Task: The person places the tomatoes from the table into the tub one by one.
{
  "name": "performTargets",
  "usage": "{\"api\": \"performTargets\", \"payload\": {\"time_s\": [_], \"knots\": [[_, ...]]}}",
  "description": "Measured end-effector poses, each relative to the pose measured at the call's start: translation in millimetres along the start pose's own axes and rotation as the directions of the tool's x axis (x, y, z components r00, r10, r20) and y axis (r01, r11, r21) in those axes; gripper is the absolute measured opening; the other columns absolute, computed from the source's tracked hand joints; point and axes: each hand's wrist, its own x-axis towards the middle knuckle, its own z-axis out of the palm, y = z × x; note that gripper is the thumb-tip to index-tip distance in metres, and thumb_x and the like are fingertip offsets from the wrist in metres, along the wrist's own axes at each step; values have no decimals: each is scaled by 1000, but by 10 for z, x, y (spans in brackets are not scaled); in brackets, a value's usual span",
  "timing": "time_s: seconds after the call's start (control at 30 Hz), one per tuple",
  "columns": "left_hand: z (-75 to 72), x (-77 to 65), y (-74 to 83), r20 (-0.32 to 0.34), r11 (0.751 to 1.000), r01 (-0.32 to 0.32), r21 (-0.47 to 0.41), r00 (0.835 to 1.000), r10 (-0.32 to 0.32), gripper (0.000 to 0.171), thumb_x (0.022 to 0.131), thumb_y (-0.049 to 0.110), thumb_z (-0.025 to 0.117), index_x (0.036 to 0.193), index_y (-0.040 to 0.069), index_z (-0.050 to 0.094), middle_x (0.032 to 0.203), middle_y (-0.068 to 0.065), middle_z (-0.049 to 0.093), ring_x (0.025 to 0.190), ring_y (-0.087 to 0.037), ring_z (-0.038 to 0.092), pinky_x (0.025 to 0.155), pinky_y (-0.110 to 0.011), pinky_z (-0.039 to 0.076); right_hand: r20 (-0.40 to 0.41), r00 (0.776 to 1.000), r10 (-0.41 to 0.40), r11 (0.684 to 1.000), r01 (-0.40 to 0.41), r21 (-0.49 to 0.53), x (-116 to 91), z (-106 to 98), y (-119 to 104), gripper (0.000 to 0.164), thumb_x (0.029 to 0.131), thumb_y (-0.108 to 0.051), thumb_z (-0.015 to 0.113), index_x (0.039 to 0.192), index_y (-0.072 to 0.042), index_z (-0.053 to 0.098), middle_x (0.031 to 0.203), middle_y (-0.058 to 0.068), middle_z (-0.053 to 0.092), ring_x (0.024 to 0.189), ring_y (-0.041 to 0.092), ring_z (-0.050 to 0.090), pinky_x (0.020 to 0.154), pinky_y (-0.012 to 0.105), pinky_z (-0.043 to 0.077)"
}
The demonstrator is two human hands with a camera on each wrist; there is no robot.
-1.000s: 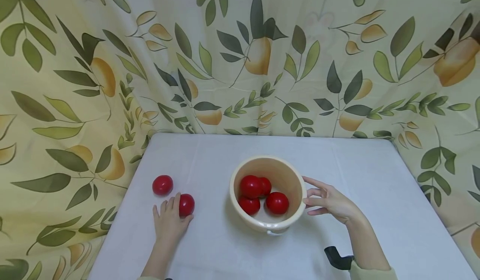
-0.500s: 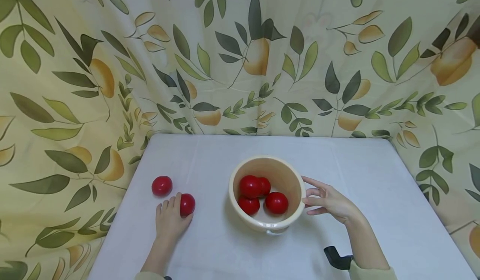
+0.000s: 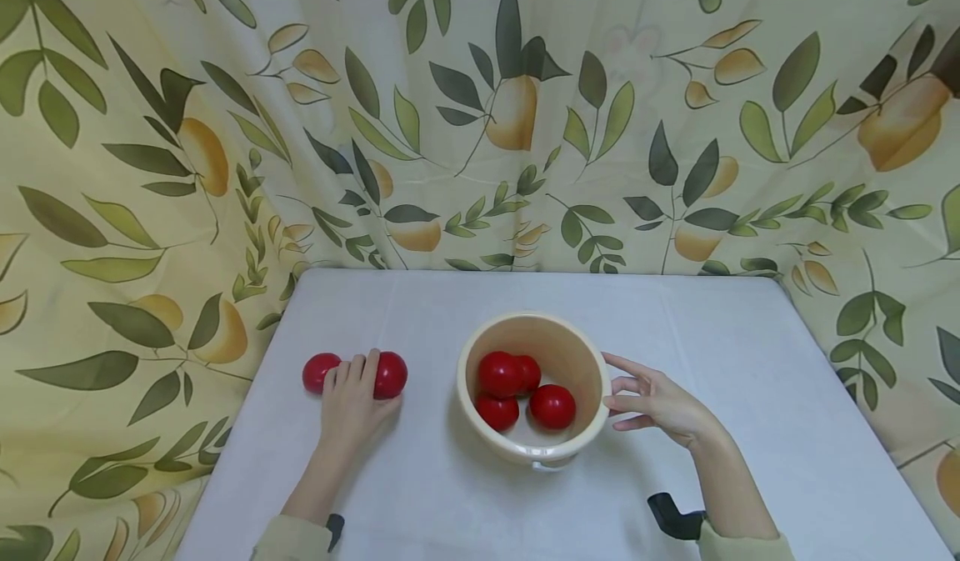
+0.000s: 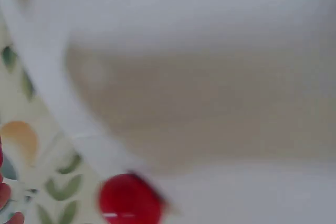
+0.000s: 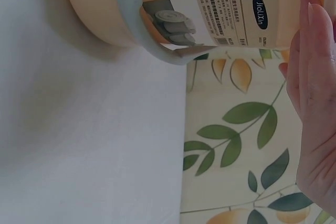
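Observation:
My left hand (image 3: 351, 398) grips a glossy red round fruit (image 3: 391, 375) on the left part of the table, its fingers curled over the fruit's left side. Close behind that hand lies a second red fruit (image 3: 319, 373), partly hidden by the fingers. A cream bucket (image 3: 480, 440) stands mid-table with several similar red fruits (image 3: 552, 407) inside. At its right side my right hand (image 3: 660, 403) touches the rim and outer wall with lightly bent, mostly extended fingers. The right wrist view shows a printed label (image 5: 236, 19) and a pale grey handle (image 5: 131, 3) on the bucket.
A white cloth covers the table (image 3: 712, 336). Fabric (image 3: 450, 169) patterned with leaves and fruit hangs right behind the far edge and along the left side. Black straps (image 3: 675, 518) show near both sleeves.
My left hand has closed round the near red fruit and carried it away from me and slightly right, nearer the bucket. My right hand and the bucket have stayed in place.

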Motion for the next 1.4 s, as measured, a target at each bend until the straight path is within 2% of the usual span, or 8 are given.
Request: {"api": "performTargets", "payload": {"time_s": [0.27, 0.43, 0.67, 0.77, 0.83, 1.0, 1.23, 1.4], "knots": [[-289, 449, 336, -36, 992, -123, -3, 992, 122, 69, 65, 39, 74, 121, 6, 50, 104, -14, 55, 95, -31, 50, 84, -47, 44, -15, 1000, 15, 1000, -15, -11, 5, -2, 9, 79, 84, -10, 64, 144, 0, 14, 89, 6, 62, 77, 20, 66, 69, 42, 55], [-370, 665, 550, -63, 973, -230, 17, 971, 231, 73, 63, 42, 76, 122, 8, 49, 107, -13, 55, 97, -29, 50, 84, -46, 45, -7, 1000, 15, 1000, -15, -8, 11, 3, 2, 78, 84, -10, 64, 144, 0, 16, 88, 6, 62, 76, 20, 66, 70, 44, 55], [-411, 878, 904, -81, 934, -356, 42, 930, 358, 71, 67, 48, 72, 121, 10, 47, 106, -9, 56, 97, -26, 50, 83, -42, 45, 0, 1000, 8, 1000, -8, -5, 16, 2, 4, 79, 84, -11, 64, 144, 1, 15, 88, 6, 61, 77, 20, 66, 69, 41, 55], [-417, 915, 1083, -40, 917, -396, 44, 917, 397, 70, 69, 49, 68, 123, 12, 46, 107, -7, 55, 98, -24, 50, 84, -41, 45, -3, 1000, 14, 1000, -14, -1, 17, -2, 13, 79, 84, -11, 65, 144, 0, 15, 89, 6, 62, 77, 21, 66, 69, 43, 55], [-413, 915, 1203, 18, 906, -421, 52, 907, 421, 72, 69, 52, 67, 125, 13, 45, 110, -6, 55, 100, -23, 49, 86, -40, 44, -4, 1000, 16, 1000, -16, 0, 16, -4, 17, 80, 83, -11, 65, 144, 0, 16, 89, 6, 62, 77, 21, 66, 70, 43, 55], [-346, 868, 1455, 145, 873, -484, 58, 869, 473, 76, 71, 57, 65, 131, 15, 42, 118, -3, 53, 105, -20, 48, 91, -40, 43, 6, 1000, 5, 1000, -5, 1, 19, -7, 21, 80, 83, -11, 66, 144, 1, 15, 88, 6, 62, 77, 21, 66, 69, 44, 55], [-168, 851, 1670, 214, 832, -550, 71, 823, 526, 75, 74, 59, 60, 132, 17, 39, 122, 0, 49, 112, -18, 43, 97, -41, 37, -7, 1000, 13, 1000, -13, -10, 12, -3, 13, 79, 83, -11, 65, 144, 0, 16, 90, 7, 62, 79, 21, 66, 70, 44, 55], [-65, 860, 1764, 257, 791, -604, 98, 783, 566, 74, 75, 60, 59, 132, 18, 39, 119, 2, 50, 109, -16, 43, 98, -38, 35, -10, 1000, 15, 1000, -15, -8, 8, 0, 11, 79, 83, -12, 65, 144, 0, 16, 91, 7, 62, 81, 21, 66, 71, 45, 54]]}}
